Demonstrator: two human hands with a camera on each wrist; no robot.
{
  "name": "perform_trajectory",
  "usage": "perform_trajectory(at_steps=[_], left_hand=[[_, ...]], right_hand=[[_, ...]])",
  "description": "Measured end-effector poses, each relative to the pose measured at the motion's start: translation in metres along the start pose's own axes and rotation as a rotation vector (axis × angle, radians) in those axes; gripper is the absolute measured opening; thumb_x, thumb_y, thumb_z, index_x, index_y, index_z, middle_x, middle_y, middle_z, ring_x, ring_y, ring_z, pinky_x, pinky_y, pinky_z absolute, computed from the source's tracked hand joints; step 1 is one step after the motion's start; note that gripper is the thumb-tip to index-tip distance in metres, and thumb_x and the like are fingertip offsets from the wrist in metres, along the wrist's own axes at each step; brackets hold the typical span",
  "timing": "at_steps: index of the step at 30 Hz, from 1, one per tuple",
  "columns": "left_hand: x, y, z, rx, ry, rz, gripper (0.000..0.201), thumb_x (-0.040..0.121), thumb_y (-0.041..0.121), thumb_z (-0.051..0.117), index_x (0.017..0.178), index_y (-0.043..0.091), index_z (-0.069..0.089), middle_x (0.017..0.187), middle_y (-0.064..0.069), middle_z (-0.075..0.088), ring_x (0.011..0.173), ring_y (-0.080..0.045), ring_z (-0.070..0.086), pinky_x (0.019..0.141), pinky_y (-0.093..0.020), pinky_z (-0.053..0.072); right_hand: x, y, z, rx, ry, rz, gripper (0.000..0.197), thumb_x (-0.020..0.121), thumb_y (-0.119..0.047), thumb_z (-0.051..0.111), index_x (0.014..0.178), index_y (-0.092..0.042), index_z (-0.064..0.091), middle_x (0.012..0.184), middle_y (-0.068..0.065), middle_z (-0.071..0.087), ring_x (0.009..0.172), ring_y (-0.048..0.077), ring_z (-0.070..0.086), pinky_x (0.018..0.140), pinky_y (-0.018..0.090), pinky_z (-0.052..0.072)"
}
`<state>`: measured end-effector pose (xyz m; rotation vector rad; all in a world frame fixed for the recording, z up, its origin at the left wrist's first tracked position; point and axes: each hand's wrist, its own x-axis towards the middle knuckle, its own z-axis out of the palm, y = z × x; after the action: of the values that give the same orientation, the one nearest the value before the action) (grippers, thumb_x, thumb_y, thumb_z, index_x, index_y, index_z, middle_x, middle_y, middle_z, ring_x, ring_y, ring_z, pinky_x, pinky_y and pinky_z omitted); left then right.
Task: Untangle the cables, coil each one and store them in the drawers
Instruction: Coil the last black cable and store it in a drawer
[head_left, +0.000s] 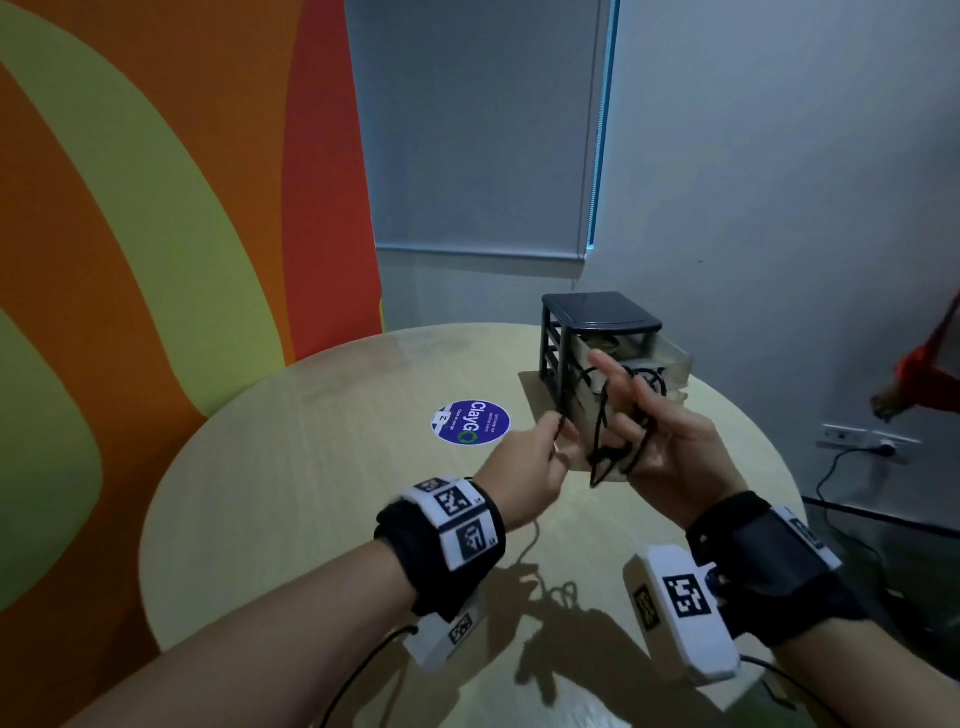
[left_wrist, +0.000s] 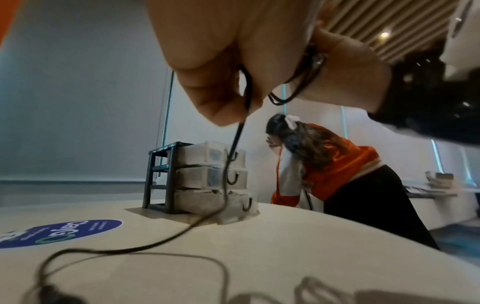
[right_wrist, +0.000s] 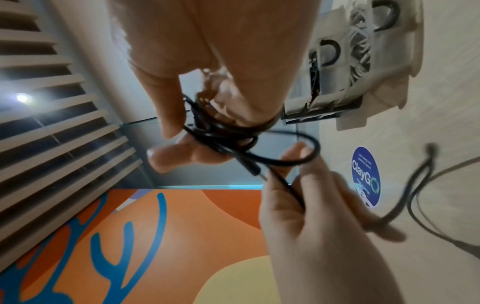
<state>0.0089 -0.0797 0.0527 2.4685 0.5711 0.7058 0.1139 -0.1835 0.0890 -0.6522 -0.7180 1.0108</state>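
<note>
A thin black cable (head_left: 602, 441) is wound in loops round the fingers of my right hand (head_left: 623, 410), which grips the small coil (right_wrist: 215, 127) above the table. My left hand (head_left: 558, 431) pinches the same cable (left_wrist: 246, 96) just left of the coil. From that pinch the slack (left_wrist: 182, 232) drops to the tabletop and trails toward me. Behind the hands stands the black-framed drawer unit (head_left: 597, 332) with three translucent drawers (left_wrist: 207, 176). Its top drawer (head_left: 670, 358) is pulled out, and a coiled cable shows inside.
The round beige table (head_left: 311, 493) carries a blue ClayGO sticker (head_left: 470, 422) left of the drawers. The cable's loose tail (head_left: 535, 566) lies on the table near my wrists. A person in an orange top (left_wrist: 337, 174) bends over beyond the table's far edge.
</note>
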Motion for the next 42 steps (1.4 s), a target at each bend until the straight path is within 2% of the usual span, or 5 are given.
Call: perform_trajectory(at_steps=[8,20,24,28,42], left_hand=[[0.0,0.007,0.006,0.26,-0.318,0.034,0.021,0.095,0.016,0.045,0.109,0.008,0.059,0.105,-0.016,0.065,0.097,-0.031,0.059,0.075,-0.03,0.04],[0.016,0.008,-0.03,0.296,-0.041,0.057,0.018,0.09,0.013,0.05,0.106,0.014,0.058,0.093,-0.008,0.066,0.086,-0.023,0.059,0.062,-0.021,0.037],[0.02,0.007,-0.027,-0.15,-0.036,-0.06,0.025,0.092,0.02,0.057,0.116,0.014,0.059,0.109,-0.001,0.066,0.092,-0.007,0.057,0.066,0.002,0.036],[0.018,0.017,-0.021,-0.661,-0.276,-0.205,0.028,0.096,0.022,0.049,0.121,0.012,0.058,0.114,-0.008,0.061,0.103,-0.013,0.056,0.092,-0.025,0.046],[0.012,0.006,-0.031,-0.936,-0.29,-0.323,0.004,0.091,0.004,0.055,0.092,0.006,0.058,0.059,0.001,0.055,0.057,-0.016,0.059,0.059,-0.024,0.054]], right_hand=[[0.011,0.012,-0.019,-0.381,-0.008,0.001,0.053,0.097,-0.012,0.037,0.146,-0.021,0.019,0.116,0.0,0.067,0.105,0.011,0.065,0.086,0.02,0.052],[0.003,0.012,-0.03,-0.768,-0.099,0.377,0.061,0.091,-0.055,0.043,0.095,0.002,0.063,0.05,0.0,0.036,0.045,0.013,0.03,0.047,0.019,0.034],[-0.001,0.008,-0.028,-0.488,-0.176,0.355,0.059,0.066,-0.051,0.074,0.058,-0.014,0.029,0.043,-0.008,0.018,0.038,0.008,0.014,0.041,0.018,0.027],[0.0,0.008,-0.019,-0.29,-0.144,0.321,0.046,0.064,-0.035,0.075,0.047,-0.023,0.035,0.039,-0.01,0.017,0.031,0.006,0.014,0.035,0.018,0.028],[0.007,0.021,-0.022,-0.159,-0.086,0.257,0.037,0.074,-0.022,0.07,0.097,-0.007,0.046,0.065,0.001,0.02,0.052,0.01,0.035,0.058,0.024,0.047]])
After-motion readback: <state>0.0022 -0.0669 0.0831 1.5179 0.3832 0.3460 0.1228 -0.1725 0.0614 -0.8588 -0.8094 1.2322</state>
